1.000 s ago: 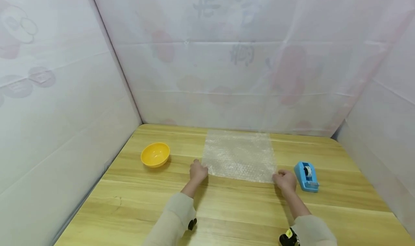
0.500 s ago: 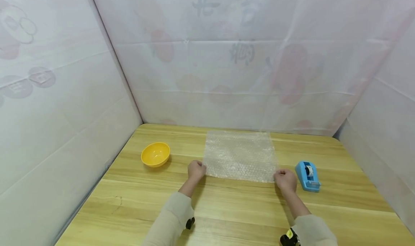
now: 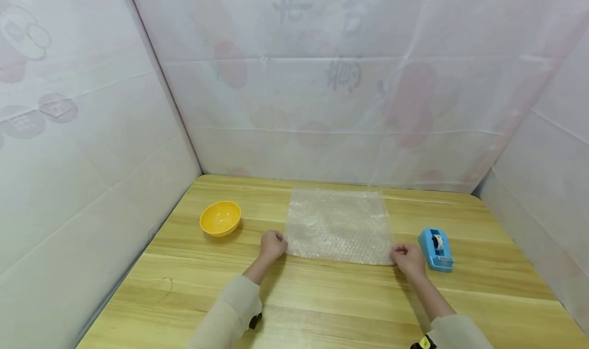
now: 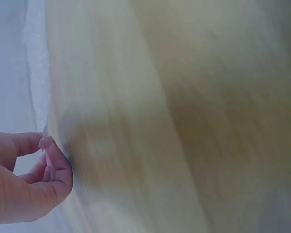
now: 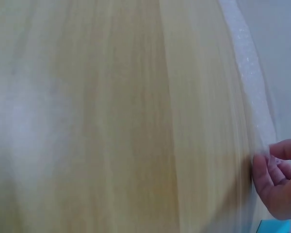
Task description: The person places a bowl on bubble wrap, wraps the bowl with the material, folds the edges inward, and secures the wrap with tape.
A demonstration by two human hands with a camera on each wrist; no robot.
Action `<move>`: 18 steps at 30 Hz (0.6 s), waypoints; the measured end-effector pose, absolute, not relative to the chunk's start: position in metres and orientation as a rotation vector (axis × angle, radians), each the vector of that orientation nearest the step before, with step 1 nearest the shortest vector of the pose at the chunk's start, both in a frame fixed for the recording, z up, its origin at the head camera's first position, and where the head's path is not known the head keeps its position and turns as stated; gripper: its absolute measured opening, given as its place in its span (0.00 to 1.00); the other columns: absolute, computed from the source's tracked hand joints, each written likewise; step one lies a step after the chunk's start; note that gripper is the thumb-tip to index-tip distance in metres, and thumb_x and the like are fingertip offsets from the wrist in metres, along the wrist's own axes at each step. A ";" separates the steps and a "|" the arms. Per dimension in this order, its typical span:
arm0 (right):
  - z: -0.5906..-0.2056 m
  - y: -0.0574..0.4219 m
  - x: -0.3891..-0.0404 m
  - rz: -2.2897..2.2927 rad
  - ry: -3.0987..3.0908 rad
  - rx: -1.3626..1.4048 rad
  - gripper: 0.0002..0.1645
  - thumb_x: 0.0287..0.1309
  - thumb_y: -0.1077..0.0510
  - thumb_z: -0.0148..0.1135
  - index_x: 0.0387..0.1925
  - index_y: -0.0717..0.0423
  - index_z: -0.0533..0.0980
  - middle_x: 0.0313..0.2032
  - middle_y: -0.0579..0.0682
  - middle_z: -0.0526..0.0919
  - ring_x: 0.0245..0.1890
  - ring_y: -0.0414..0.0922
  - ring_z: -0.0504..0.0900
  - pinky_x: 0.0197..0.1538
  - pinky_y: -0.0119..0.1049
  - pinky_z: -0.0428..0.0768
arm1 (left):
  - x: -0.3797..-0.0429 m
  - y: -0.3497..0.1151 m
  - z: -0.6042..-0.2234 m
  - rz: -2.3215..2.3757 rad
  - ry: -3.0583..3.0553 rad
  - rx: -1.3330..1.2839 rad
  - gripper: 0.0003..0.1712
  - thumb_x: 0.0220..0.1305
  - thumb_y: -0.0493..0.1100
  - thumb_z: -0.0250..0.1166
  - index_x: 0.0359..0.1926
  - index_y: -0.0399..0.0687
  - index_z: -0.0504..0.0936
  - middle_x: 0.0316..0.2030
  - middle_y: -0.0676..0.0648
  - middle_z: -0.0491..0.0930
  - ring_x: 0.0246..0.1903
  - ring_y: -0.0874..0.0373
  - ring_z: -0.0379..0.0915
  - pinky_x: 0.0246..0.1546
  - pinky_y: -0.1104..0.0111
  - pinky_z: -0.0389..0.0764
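Note:
A clear sheet of bubble wrap lies spread over the far middle of the wooden table. Its near left corner is pinched by my left hand, and the left wrist view shows thumb and fingertips meeting on the sheet's edge. My right hand pinches the near right corner in the same way; in the right wrist view the bubble wrap runs up from those fingers. Between the two hands the near edge is nearly straight.
An orange-yellow bowl stands left of the sheet. A blue tape dispenser with a roll in it sits just right of my right hand. Fabric walls enclose the wooden table at the back and sides.
Both hands have drawn slightly toward me and apart, pulling the bubble wrap's near edge a little closer. Bowl and tape dispenser stay where they were.

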State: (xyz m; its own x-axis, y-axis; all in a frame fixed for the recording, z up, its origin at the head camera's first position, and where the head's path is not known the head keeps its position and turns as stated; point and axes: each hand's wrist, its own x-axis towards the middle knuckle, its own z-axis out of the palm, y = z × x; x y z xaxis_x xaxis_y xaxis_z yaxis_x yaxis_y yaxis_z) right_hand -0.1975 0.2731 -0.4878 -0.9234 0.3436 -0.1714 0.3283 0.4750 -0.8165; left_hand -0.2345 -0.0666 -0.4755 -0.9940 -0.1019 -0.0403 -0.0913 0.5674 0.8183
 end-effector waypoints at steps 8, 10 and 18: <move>-0.480 0.275 -0.189 1.674 -2.652 -0.613 0.14 0.55 0.69 0.53 0.42 0.76 0.71 0.25 0.53 0.76 0.19 0.40 0.78 0.25 0.33 0.82 | -0.283 -0.095 -0.576 -1.309 -2.722 -0.085 0.02 0.46 0.35 0.59 0.21 0.42 0.78 0.19 0.47 0.75 0.19 0.58 0.67 0.16 0.69 0.70; -0.478 0.274 -0.186 1.704 -2.650 -0.604 0.14 0.54 0.70 0.53 0.42 0.77 0.70 0.25 0.53 0.76 0.19 0.40 0.78 0.26 0.34 0.83 | -0.284 -0.099 -0.582 -1.297 -2.733 -0.106 0.02 0.47 0.36 0.60 0.21 0.43 0.77 0.19 0.48 0.74 0.19 0.58 0.66 0.15 0.70 0.69; -0.477 0.273 -0.175 1.691 -2.700 -0.596 0.13 0.54 0.70 0.55 0.41 0.76 0.72 0.26 0.54 0.76 0.20 0.40 0.78 0.27 0.34 0.83 | -0.219 -0.090 -0.475 -1.310 -2.874 0.002 0.03 0.51 0.29 0.59 0.25 0.30 0.77 0.23 0.42 0.75 0.24 0.56 0.68 0.21 0.72 0.71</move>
State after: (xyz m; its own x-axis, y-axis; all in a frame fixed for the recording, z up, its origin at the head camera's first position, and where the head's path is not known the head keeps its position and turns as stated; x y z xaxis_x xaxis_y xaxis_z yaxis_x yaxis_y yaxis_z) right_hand -0.1754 0.2730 -0.4767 -0.9276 0.2539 -0.2741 0.3574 0.3892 -0.8490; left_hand -0.2192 -0.0901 -0.4748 -0.9999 0.0058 -0.0158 -0.0081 0.6557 0.7549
